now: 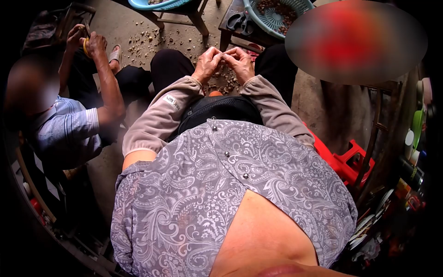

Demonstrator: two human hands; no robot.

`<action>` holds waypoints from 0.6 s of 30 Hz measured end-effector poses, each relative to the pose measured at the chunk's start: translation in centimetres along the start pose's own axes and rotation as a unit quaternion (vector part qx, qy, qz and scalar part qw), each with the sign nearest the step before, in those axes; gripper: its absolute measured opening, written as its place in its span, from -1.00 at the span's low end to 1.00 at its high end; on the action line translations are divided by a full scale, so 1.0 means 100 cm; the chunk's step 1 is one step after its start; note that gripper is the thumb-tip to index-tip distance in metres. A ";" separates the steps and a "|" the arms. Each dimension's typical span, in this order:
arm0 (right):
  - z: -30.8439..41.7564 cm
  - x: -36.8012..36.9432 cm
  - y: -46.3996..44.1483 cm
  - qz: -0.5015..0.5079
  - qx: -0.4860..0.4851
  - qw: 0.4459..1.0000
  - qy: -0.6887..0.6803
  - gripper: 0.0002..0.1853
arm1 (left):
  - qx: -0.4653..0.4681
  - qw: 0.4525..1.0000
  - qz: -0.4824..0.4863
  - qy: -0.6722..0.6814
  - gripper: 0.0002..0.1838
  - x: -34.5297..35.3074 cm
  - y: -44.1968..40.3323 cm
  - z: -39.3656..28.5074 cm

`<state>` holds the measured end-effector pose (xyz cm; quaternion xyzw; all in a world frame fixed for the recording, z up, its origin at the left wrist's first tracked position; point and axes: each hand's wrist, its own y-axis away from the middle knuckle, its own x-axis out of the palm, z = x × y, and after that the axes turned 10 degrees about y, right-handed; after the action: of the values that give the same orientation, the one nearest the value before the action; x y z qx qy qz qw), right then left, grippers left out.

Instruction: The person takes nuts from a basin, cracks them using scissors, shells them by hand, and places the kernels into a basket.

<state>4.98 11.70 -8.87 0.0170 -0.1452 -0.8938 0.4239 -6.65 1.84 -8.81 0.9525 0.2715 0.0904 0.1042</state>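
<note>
Left hand (pixel 207 63) and right hand (pixel 240 62): fingers closed, fingertips meeting. Pinched item, if present, lies hidden between fingertips; cannot tell identity. Hazard: uneven fingertip pressure could eject small piece downward. Below grip: dry, tan, jagged fragments (pixel 226 84) on dull grey floor (pixel 180 42); dropped piece could blend in. Ahead-right: black-handled scissors (pixel 236 21), beside round, turquoise, slotted plastic basket (pixel 272 32) holding small, rounded, reddish-brown pieces (pixel 267 5). Far left: co-worker's hand (pixel 96 45), yellow-handled tool (pixel 86 48).
</note>
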 end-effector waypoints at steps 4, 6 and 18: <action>-0.001 0.004 0.001 -0.005 0.036 0.998 -0.042 -0.91 | -0.014 1.000 -0.021 0.008 -0.84 0.004 0.005 -0.005; 0.000 0.004 0.001 -0.006 0.062 0.995 -0.078 -0.92 | -0.050 0.996 -0.016 0.075 -0.84 0.002 0.005 -0.004; -0.002 0.004 0.001 -0.014 0.005 0.998 -0.066 -0.92 | -0.154 0.973 -0.033 0.168 -0.79 -0.011 0.000 0.016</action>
<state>4.86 11.27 -8.96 -0.0377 -0.1768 -0.8980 0.4012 -7.26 1.01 -10.48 0.8866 0.2996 0.2860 0.2058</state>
